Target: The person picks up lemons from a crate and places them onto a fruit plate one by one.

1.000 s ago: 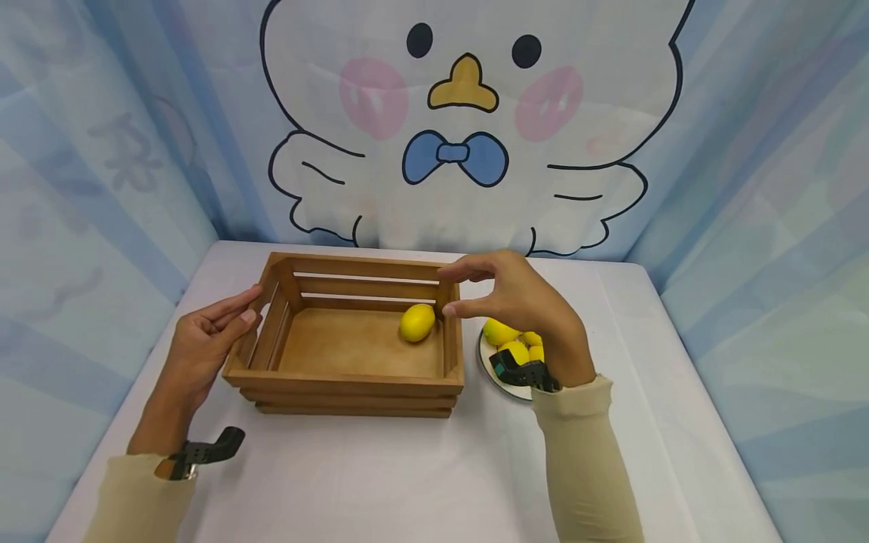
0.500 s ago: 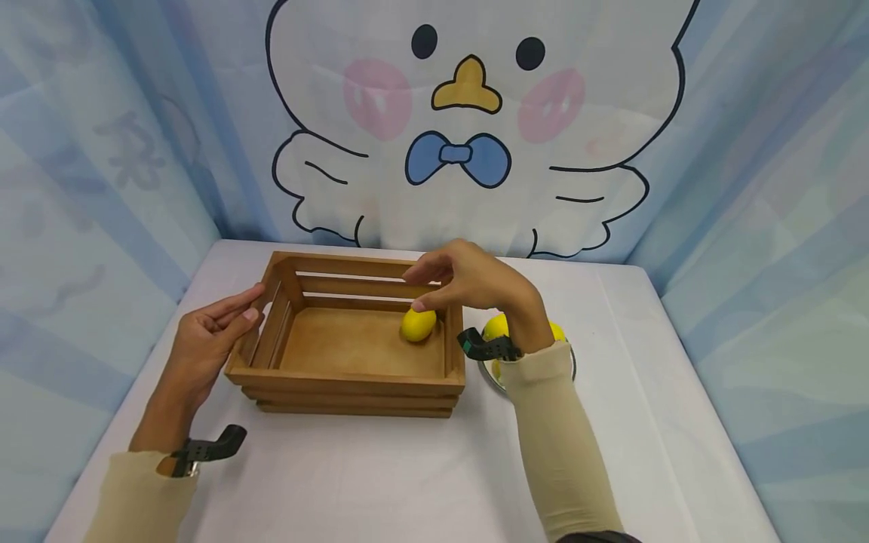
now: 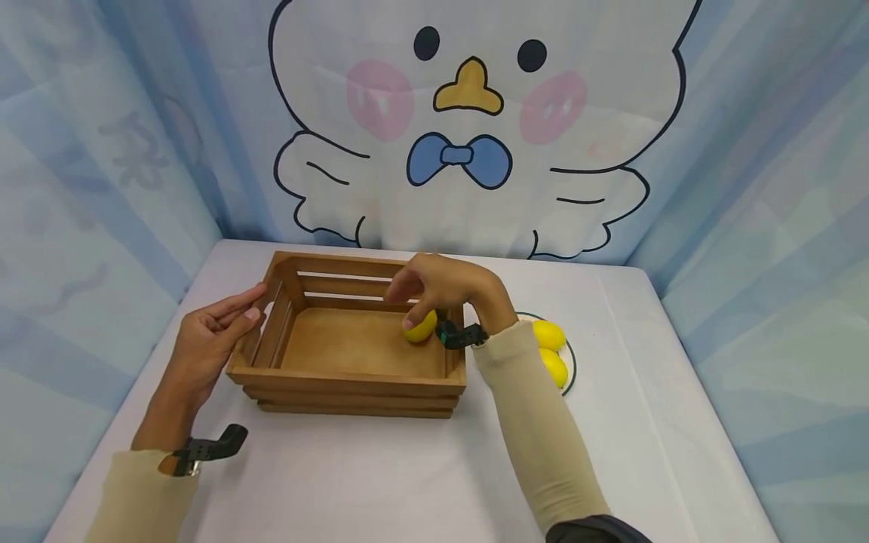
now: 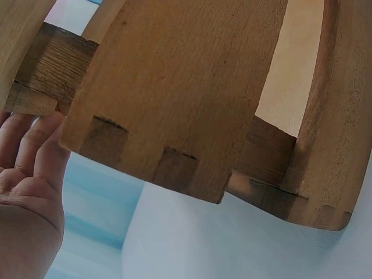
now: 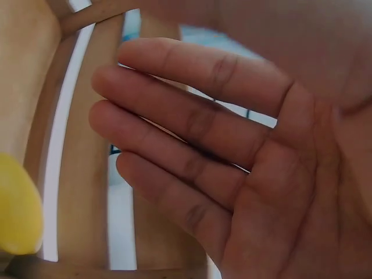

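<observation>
A wooden slatted crate [image 3: 353,388] stands on the white-covered table, with one lemon [image 3: 422,330] inside near its right end. My left hand [image 3: 204,339] rests its fingertips and thumb against the crate's left end. In the left wrist view its fingers [image 4: 49,151] lie by a corner of the slats, and the thumb is hidden. Over the right end of the crate hangs my right hand [image 3: 448,286], fingers pointing down above the lemon. The right wrist view has those fingers [image 5: 174,116] extended, with the lemon [image 5: 17,209] apart from them at the left edge.
Right of the crate, partly behind my right forearm, a round plate [image 3: 572,371] with a dark rim bears lemons [image 3: 548,334]. White cloth covers the table [image 3: 339,475]. Blue patterned curtains [image 3: 102,188] enclose the back and sides.
My right hand has moved left and then lower, from the crate's right edge to over the lemon inside. More of the plate's right side shows now. My left hand stays at the crate's left end.
</observation>
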Demonstrator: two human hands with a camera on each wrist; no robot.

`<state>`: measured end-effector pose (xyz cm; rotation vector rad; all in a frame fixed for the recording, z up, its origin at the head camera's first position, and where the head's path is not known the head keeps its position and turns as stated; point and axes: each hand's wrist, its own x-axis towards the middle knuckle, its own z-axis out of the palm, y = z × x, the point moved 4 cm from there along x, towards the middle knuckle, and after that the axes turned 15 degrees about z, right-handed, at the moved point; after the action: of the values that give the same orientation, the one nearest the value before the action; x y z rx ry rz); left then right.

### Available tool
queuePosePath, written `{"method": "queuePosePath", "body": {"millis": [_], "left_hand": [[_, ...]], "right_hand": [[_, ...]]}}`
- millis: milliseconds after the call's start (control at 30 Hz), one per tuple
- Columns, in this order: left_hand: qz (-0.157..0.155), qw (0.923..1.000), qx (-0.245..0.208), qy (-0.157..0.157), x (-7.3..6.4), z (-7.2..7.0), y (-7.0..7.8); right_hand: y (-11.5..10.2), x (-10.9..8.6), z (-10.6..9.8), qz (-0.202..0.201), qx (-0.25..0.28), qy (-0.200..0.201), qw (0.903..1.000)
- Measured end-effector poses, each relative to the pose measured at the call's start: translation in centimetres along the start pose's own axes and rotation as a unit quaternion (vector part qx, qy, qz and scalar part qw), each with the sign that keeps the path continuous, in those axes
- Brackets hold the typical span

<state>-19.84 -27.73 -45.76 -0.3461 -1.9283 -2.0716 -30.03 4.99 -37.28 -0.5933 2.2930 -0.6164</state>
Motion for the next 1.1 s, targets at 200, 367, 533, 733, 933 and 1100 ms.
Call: {"method": "queuePosePath", "body": {"millis": [200, 367, 533, 733, 933, 1100], "left_hand": [[-0.003, 1.0000, 0.007, -0.003, 0.2, 0.1, 0.2], [-0.001, 1.0000, 0.000, -0.002, 0.2, 0.1, 0.2], [0.001, 1.0000, -0.009, -0.002, 0.1, 0.1, 0.1], [0.004, 0.9999, -0.012, -0.004, 0.2, 0.2, 0.1], [0.003, 0.9999, -0.011, 0.001, 0.2, 0.1, 0.1], [0.004, 0.9998, -0.020, 0.003, 0.2, 0.0, -0.1]], "right_hand": [[0.8, 1.0, 0.4, 0.046, -0.026, 0.005, 0.9986], [1.1, 1.8, 0.8, 0.099, -0.075, 0.034, 0.9916], [0.9, 2.3, 1.2, 0.137, -0.114, 0.056, 0.9823], [0.7, 2.7, 1.5, 0.177, -0.126, 0.058, 0.9744], [0.5, 2.8, 1.5, 0.193, -0.143, 0.066, 0.9684], [0.1, 3.2, 1.8, 0.139, -0.138, 0.070, 0.9782]]}}
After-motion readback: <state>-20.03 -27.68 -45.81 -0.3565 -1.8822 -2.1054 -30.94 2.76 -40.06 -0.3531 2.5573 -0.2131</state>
